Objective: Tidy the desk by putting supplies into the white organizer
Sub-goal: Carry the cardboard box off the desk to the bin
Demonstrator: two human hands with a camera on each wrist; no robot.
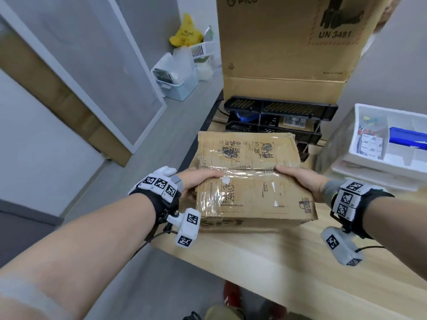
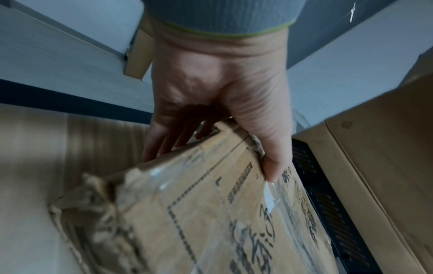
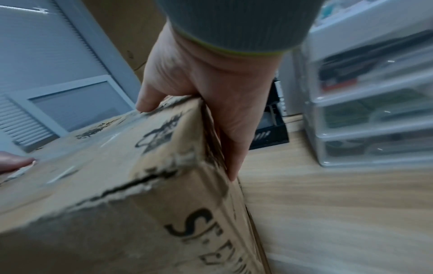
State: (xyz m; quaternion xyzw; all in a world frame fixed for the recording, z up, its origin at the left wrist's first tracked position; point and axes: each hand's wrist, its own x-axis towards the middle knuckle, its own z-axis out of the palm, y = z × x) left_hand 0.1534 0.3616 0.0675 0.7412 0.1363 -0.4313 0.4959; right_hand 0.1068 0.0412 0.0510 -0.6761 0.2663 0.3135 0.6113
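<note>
Left hand [image 1: 196, 181] and right hand [image 1: 302, 181] are each gripping a side of the taped cardboard box [image 1: 251, 181] on the counter [image 1: 288, 257]. Looks like clearing or opening it; white organizer [image 1: 390, 135] is sitting far right.

Brown cardboard box [image 1: 251, 181], black print; white organizer [image 1: 392, 125].

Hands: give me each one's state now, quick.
Left hand: grips the left side of the cardboard box, thumb on top.
Right hand: grips the box's right side, thumb on top.
</note>
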